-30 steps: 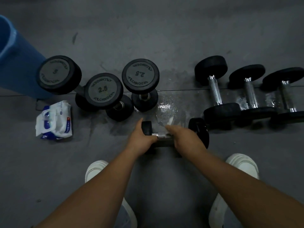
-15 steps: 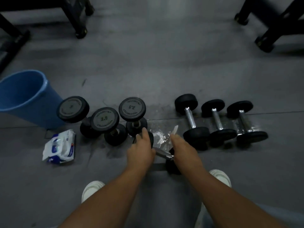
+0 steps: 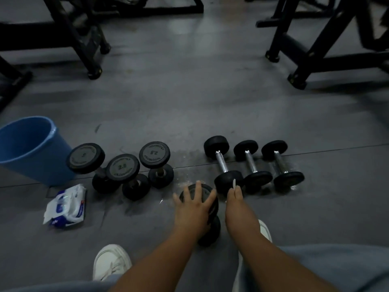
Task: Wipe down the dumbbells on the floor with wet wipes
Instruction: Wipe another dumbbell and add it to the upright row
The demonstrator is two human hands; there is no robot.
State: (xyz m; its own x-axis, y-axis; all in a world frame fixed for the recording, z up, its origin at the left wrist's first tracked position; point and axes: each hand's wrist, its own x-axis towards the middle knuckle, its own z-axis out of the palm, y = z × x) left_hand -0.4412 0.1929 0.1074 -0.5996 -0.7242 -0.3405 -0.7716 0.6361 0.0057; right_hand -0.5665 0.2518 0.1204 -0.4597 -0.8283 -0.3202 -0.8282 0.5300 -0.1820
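Observation:
A small black dumbbell stands on end on the grey floor just in front of me. My left hand covers its top head with the fingers spread and wrapped over the rim. Just to the right of it, my right hand pinches a white wet wipe, whose tip sticks up. Three chrome-handled dumbbells lie side by side to the right. Three larger dumbbells marked 2.5 stand tilted on end to the left.
A blue bucket stands at the left, with the wet wipes pack lying in front of it. My white shoes flank the dumbbell. Black machine frames stand on the floor farther back. Wet patches shine on the floor near the dumbbells.
The dumbbell has gone from lying crosswise to standing on end. My left hand shifted from its handle end to its top head. My view has risen and pulled back.

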